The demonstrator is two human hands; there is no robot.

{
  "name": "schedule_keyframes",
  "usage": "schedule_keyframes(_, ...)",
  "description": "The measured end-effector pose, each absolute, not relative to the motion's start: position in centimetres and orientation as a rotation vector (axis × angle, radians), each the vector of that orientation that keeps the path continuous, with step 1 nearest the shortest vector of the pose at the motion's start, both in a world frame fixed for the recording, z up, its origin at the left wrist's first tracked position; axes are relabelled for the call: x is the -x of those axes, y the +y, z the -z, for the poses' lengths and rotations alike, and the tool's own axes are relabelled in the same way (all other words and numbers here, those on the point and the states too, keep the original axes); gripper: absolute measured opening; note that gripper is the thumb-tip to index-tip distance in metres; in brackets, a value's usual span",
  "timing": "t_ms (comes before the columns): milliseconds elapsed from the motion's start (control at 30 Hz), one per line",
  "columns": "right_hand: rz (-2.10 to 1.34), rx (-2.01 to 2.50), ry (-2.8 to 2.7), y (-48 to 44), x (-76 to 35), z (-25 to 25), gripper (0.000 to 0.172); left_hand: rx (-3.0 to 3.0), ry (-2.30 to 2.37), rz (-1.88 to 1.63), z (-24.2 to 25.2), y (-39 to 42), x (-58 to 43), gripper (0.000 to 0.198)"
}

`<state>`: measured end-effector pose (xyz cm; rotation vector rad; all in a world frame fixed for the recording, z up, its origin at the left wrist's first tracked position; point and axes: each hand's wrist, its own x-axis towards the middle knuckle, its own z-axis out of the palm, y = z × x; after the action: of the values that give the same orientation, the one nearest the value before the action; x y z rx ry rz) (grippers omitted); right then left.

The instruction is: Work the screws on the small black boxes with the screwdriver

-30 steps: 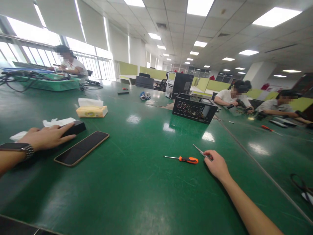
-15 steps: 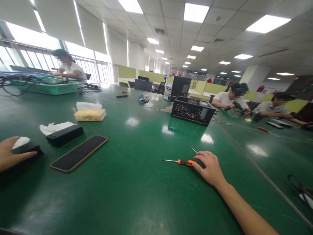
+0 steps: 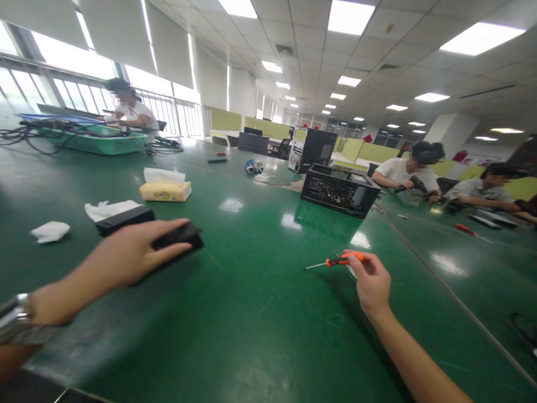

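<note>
I see the left hand (image 3: 130,251) clasping a black block (image 3: 181,237), the right hand (image 3: 373,282), off to its right, gripping a screwdriver (image 3: 343,259), and, well beyond the left grip, a green basket (image 3: 107,146) heaped with cables (image 3: 56,130).

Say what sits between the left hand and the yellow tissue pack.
Between the left hand and yellow tissue pack: an unheld black box with white tissue along it, seen in the head view.

An open-plan office; yellow-green cubicle partitions (image 3: 226,119), a desk chair (image 3: 285,149) and rows of ceiling lights (image 3: 351,17) show it.
</note>
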<state>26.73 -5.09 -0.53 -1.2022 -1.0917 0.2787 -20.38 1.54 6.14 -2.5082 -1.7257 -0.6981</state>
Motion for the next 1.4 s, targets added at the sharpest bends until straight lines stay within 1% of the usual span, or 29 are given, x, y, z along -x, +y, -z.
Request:
schedule_keyframes(33,-0.375,1.129,-0.965,-4.5,-26.1,-0.5,0.023,2.663,-1.593,0.628,-6.0,0.7,16.8,0.059)
schedule_keyframes(100,-0.594,0.962,-0.798,-3.3,-25.1,-3.0,0.023,2.931,-1.307,0.555,-5.3,-0.8,10.1,0.056)
schedule_keyframes(167,-0.797,0.812,-0.668,-2.6,-24.2,-5.8,0.015,3.067,-1.066,0.503,-4.3,-1.8,4.7,0.054)
schedule_keyframes(233,-0.959,0.698,-0.609,-2.5,-23.5,-8.3,0.013,3.14,-0.894,0.485,-3.4,-2.4,0.8,0.052)
schedule_keyframes(300,-1.061,0.629,-0.643,-3.0,-22.9,-10.1,0.021,3.202,-0.808,0.498,-2.8,-2.7,-1.7,0.051)
schedule_keyframes(400,-1.158,0.629,-0.669,-4.3,-22.2,-11.5,0.033,3.276,-0.743,0.528,-2.1,-2.9,-3.6,0.049)
schedule_keyframes(467,-1.212,0.676,-0.675,-5.1,-21.9,-11.8,0.036,3.326,-0.73,0.58,-1.7,-2.9,-3.9,0.05)
schedule_keyframes(700,-1.278,0.768,-0.82,-6.1,-20.1,-11.3,0.035,3.404,-0.792,0.747,-0.8,-3.2,-3.4,0.049)
schedule_keyframes(1100,-1.225,0.781,-0.866,-6.0,-19.0,-9.8,0.038,3.357,-0.799,0.729,-0.7,-3.2,-3.4,0.051)
schedule_keyframes(1167,-1.232,0.766,-0.904,-6.0,-19.0,-9.7,0.035,3.356,-0.8,0.729,-0.7,-3.2,-3.4,0.051)
schedule_keyframes(1300,-1.228,0.709,-0.964,-5.7,-19.1,-9.7,0.021,3.362,-0.803,0.733,-0.7,-3.2,-3.5,0.052)
schedule_keyframes(1400,-1.212,0.702,-0.918,-5.3,-19.3,-9.5,0.02,3.365,-0.801,0.736,-0.8,-3.2,-3.5,0.052)
